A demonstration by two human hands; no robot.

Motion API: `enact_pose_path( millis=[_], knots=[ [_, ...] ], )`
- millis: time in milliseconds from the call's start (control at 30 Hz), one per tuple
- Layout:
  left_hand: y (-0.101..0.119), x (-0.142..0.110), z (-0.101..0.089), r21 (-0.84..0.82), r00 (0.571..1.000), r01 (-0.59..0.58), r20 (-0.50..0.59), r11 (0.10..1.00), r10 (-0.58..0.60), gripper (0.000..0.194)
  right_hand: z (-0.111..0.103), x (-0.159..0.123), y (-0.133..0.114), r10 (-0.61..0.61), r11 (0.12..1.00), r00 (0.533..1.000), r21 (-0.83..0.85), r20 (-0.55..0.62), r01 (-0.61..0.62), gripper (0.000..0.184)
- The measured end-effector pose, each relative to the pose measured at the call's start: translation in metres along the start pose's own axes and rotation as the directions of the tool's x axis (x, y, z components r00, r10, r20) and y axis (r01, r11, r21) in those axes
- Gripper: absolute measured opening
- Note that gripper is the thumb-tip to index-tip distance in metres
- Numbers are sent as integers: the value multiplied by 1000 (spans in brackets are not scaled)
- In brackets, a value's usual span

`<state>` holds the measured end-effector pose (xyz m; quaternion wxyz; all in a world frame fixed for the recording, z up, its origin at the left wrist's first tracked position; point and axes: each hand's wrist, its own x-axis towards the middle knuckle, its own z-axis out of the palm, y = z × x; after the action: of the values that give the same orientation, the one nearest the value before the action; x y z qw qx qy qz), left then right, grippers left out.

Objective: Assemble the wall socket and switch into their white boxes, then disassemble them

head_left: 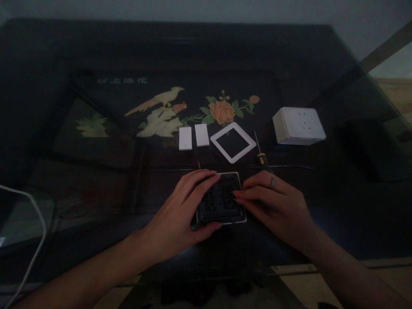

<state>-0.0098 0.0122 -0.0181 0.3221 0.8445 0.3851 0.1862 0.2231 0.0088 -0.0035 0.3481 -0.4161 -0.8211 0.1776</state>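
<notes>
Head view: left hand [180, 207] clasps squarish switch [222, 211], dark side up, right hand [280, 207] pinching.

I'm working in dim light, with a grey wall [180, 9] at 12 o'clock behind a dark, glossy table [193, 47]. Its top shows a pale bird [165, 98] at 11 and a peach flower [222, 112] near 12. Between 2 and 3, I catch tan floor [399, 96].
</notes>
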Motion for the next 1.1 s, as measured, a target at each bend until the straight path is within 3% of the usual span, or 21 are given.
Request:
enact_pose_path(
  millis=[367,667,1100],
  knots=[
    [0,0,0,-5,1000,-7,-6,1000,7,74,-3,0,1,0,1000,1000,-6,29,1,12],
    [0,1,0,4,1000,6,-1,1000,-6,76,-4,-2,3,-73,994,996,-76,58,77,18],
    [0,0,-1,9,1000,0,6,1000,0,75,1,-3,4,-91,981,996,-169,23,94,7]
  ],
)
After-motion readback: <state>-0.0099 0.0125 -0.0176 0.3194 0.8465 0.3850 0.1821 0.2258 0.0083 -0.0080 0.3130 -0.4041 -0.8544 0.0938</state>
